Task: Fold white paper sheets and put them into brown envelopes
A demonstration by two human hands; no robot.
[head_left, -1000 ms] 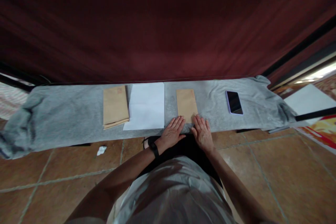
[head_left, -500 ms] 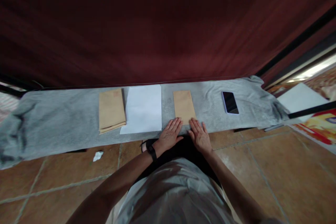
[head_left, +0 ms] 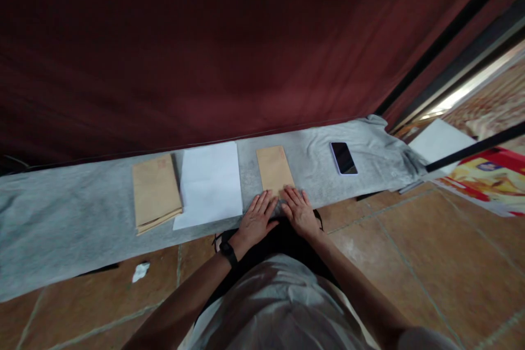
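The left hand (head_left: 255, 222) is laid palm down at the near edge of the cloth-covered table (head_left: 94, 202), its fingers extended and slightly parted, its thumb held out toward the right hand (head_left: 300, 214). The right hand is likewise placed palm down and flattened, with its fingers stretched forward and its thumb angled inward. Neither hand is closed around anything. By the fingertips of both, the near end of a single brown envelope (head_left: 274, 167) is touched, one hand being set at each near corner. The envelope is laid flat on the table between a white paper sheet (head_left: 211, 183) and a phone (head_left: 343, 158) with a dark screen. A black wristband (head_left: 228, 252) is worn on the left wrist.

A faint reddish mark is borne near the far right corner of the top envelope in a brown envelope stack (head_left: 156, 191), but it is too small to be read. On a red and yellow printed package (head_left: 488, 180) at the far right, a blue emblem is shown; its lettering cannot be made out.

The stack is set left of the sheet. Whether anything is contained in the envelopes cannot be told. A white scrap (head_left: 140, 272) is seen on the tiled floor (head_left: 377, 279).
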